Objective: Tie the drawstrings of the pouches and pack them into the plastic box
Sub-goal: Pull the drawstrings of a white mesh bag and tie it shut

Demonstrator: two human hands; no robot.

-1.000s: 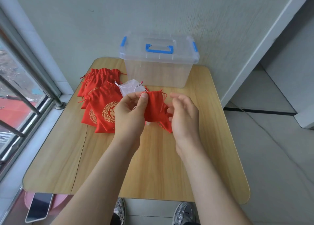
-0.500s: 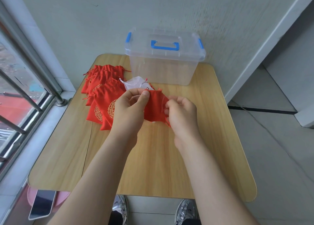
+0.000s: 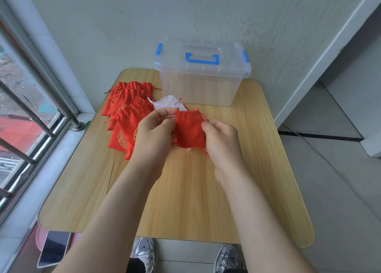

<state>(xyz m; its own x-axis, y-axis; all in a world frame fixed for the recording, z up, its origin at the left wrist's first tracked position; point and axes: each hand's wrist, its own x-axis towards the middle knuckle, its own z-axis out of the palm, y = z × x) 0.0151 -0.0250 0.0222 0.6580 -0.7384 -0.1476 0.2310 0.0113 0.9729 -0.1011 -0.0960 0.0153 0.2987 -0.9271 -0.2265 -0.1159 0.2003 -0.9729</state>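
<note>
Left grip point(image 3: 153, 132) and right grip point(image 3: 221, 140) pinch the red pouch point(image 3: 188, 130) at its upper sides, perhaps on the cords point(image 3: 204, 117). The cloth looks soft and light, best held by the neck.

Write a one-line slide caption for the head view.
Left hand and right hand hold a red pouch over the table, lidded plastic box behind.

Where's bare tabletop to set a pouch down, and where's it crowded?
Bare: table right strip, from box to the right edge; near half around the forearms. Crowded: back left, pouch pile and white pouch near the box; centre, left hand and right hand holding a red pouch.
</note>
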